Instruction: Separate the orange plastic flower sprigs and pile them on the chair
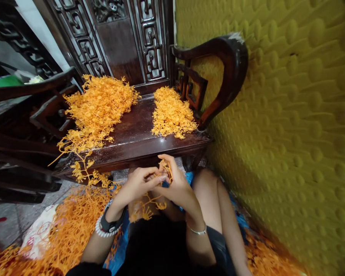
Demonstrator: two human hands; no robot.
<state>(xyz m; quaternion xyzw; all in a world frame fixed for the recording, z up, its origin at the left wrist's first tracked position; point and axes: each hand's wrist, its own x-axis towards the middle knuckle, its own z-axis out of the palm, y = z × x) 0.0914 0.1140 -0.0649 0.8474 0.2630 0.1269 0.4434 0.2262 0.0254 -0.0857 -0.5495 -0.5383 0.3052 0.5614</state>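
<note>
My left hand and my right hand meet above my lap, just in front of the chair seat. Between them is an orange plastic flower sprig. The right hand curls its fingers and thumb around the upper part. Against the same sprig, the left hand's thumb and fingertips are pinched together; fingers partly hide the exact grip. A thin branch with small blossoms hangs below the hands, somewhat blurred. On the seat lie a large heap of orange sprigs at left and a flatter, neater pile at right.
The dark carved wooden chair stands ahead, its curved armrest near the embossed yellow wall. More orange sprigs cover the floor at left beside a white bag. Another orange pile lies at lower right.
</note>
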